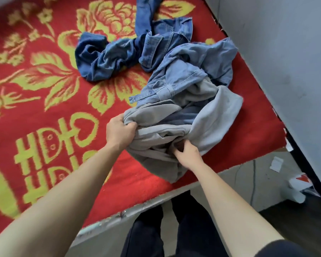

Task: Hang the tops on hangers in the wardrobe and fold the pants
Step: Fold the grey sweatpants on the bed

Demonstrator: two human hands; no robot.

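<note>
1. My left hand (120, 132) has its fingers curled tight round a bunch of the grey fleece garment (152, 115) at its left edge. I hold it there to have a firm corner to lift and shake the piece out by.
2. My right hand (188, 152) is lower and to the right, thumb and fingers bent and pinching a fold near the middle of the same garment. Two separate holds should let me spread the cloth and find which way it runs.
3. The grey garment lies crumpled at the near edge of the red flowered blanket (44, 101), just in front of my legs, with one part hanging slightly over the edge. Whether it is a top or a pair of pants I cannot tell from this heap.
4. A pale denim garment (191, 71) lies partly on top of its far side, so it will probably drag when I lift.
5. Behind that, touching it, is a dark denim garment (104, 56), twisted and stretching toward the far edge of the blanket.
6. Count: two hands, both on one garment; three garments as far as I can judge, one grey, one pale blue, one dark blue, though the dark denim may be more than one piece.
7. No hanger or wardrobe is in view, and nothing here is folded yet.
</note>
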